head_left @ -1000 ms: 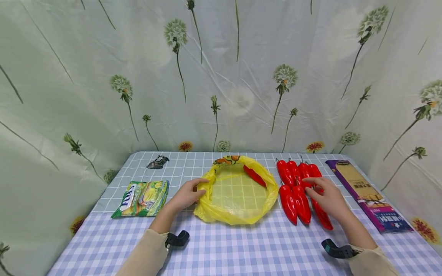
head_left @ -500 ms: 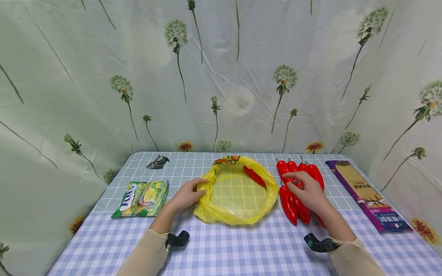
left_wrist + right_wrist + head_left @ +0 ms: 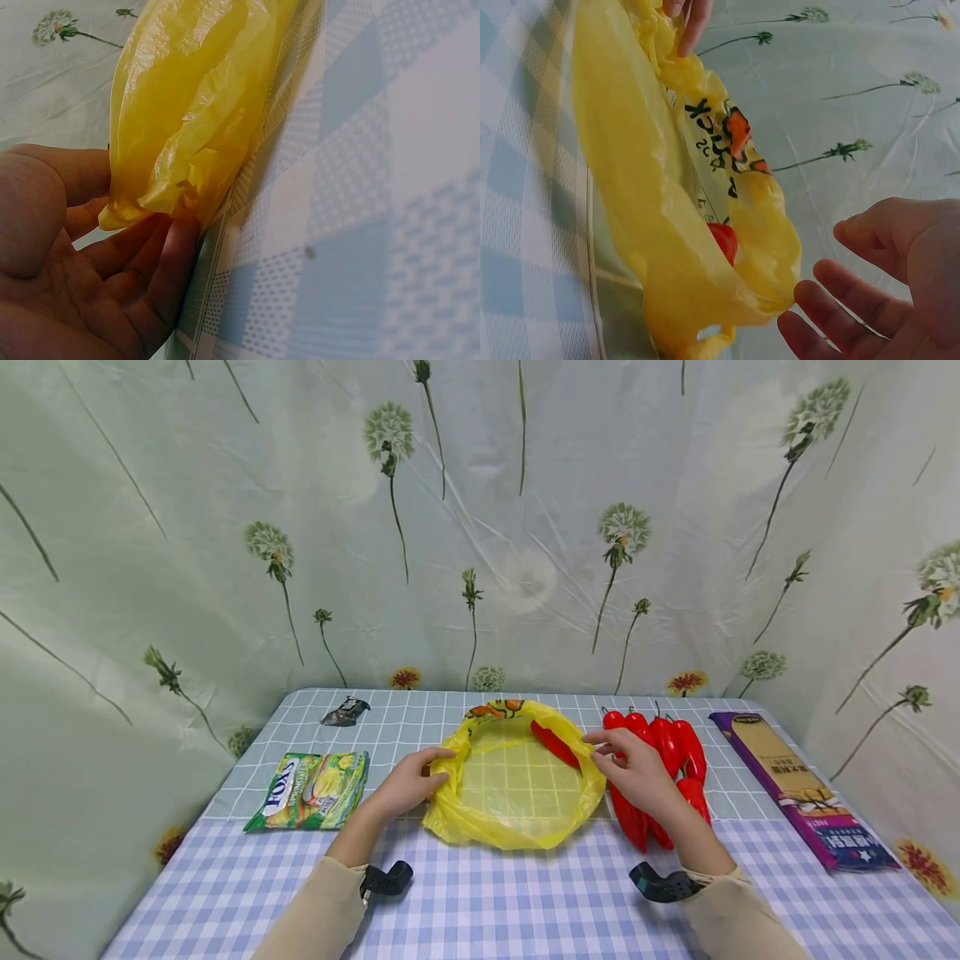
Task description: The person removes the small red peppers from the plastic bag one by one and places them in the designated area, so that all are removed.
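Observation:
A yellow plastic bag (image 3: 495,837) stands open-mouthed mid-table, its rim rolled outward. One red pepper (image 3: 553,744) leans inside against the far right wall. My left hand (image 3: 411,783) grips the bag's left rim; in the left wrist view, the fingers (image 3: 171,259) curl under the yellow film. At the right rim is my right hand (image 3: 637,770), its fingers loosely bent with nothing between them. The right wrist view has these fingertips (image 3: 807,291) right at the bag's edge; whether they touch is hard to tell. Several red peppers (image 3: 666,739) lie right of the bag, partly hidden by that hand.
At the left lies a green FOX'S candy packet (image 3: 311,791), with a small black packet (image 3: 346,712) behind it. A long purple and tan pasta package (image 3: 802,785) lies along the right side. Floral curtain (image 3: 517,568) hangs behind the table.
My right hand has moved left from above the red peppers to the bag's right rim, uncovering the peppers on the right. My left hand has kept its hold on the bag.

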`<control>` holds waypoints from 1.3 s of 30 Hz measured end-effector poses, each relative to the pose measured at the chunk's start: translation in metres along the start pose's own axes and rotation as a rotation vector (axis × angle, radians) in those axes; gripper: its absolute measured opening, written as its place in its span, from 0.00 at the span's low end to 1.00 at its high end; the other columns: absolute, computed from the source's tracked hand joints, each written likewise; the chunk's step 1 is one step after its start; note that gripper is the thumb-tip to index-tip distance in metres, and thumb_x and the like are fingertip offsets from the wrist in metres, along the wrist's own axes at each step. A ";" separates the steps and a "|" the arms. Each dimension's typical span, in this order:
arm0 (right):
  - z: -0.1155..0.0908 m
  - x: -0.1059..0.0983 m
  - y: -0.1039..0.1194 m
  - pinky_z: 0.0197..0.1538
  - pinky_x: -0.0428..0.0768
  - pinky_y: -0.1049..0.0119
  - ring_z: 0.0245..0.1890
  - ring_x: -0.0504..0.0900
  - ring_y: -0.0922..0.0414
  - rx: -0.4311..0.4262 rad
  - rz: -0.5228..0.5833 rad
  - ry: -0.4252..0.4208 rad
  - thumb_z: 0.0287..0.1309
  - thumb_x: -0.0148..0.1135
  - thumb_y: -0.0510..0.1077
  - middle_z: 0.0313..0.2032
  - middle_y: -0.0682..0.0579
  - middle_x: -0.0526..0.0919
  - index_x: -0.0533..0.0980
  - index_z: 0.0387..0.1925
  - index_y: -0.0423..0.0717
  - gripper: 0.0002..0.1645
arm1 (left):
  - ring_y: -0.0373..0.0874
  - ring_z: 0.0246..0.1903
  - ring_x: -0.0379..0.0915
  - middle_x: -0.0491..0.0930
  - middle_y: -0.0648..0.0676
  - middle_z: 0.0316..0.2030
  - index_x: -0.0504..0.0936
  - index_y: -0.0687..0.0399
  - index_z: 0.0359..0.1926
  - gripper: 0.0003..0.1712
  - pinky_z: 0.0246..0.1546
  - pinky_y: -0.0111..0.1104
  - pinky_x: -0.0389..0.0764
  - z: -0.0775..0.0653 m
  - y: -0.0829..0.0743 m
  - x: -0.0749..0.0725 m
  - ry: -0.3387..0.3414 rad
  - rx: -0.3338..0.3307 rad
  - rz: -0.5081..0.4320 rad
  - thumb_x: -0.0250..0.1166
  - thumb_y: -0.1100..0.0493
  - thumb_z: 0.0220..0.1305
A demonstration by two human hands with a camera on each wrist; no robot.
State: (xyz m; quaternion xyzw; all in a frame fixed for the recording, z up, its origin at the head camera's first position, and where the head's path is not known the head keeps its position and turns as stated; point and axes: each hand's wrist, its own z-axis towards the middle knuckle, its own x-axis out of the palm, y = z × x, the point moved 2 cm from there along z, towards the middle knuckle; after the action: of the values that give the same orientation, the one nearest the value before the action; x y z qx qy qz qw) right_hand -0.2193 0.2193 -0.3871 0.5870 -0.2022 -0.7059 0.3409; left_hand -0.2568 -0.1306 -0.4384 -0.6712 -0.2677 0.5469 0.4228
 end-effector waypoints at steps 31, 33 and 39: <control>0.030 0.036 0.021 0.63 0.77 0.44 0.65 0.73 0.42 0.031 -0.020 0.154 0.64 0.63 0.46 0.65 0.44 0.75 0.74 0.65 0.51 0.27 | 0.43 0.24 0.71 0.80 0.59 0.49 0.78 0.50 0.63 0.23 0.26 0.32 0.77 0.000 0.002 0.001 -0.008 0.014 0.007 0.61 0.62 0.68; 0.031 0.036 0.020 0.63 0.77 0.43 0.66 0.72 0.41 0.025 -0.034 0.156 0.64 0.63 0.46 0.66 0.43 0.75 0.73 0.66 0.51 0.28 | 0.43 0.25 0.71 0.80 0.59 0.49 0.78 0.51 0.63 0.22 0.26 0.32 0.78 0.001 0.002 0.001 -0.007 0.018 0.010 0.61 0.63 0.68; 0.036 0.039 0.017 0.63 0.77 0.43 0.67 0.71 0.41 0.034 -0.066 0.170 0.64 0.63 0.45 0.67 0.42 0.73 0.70 0.68 0.49 0.31 | 0.43 0.25 0.72 0.79 0.60 0.53 0.78 0.52 0.63 0.23 0.26 0.32 0.78 0.000 0.002 0.001 -0.002 0.021 0.010 0.61 0.63 0.68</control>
State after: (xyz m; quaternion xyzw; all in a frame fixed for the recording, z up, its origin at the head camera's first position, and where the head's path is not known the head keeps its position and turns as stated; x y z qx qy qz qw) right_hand -0.2529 0.1755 -0.3948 0.6568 -0.1648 -0.6610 0.3233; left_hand -0.2572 -0.1310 -0.4403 -0.6674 -0.2591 0.5526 0.4266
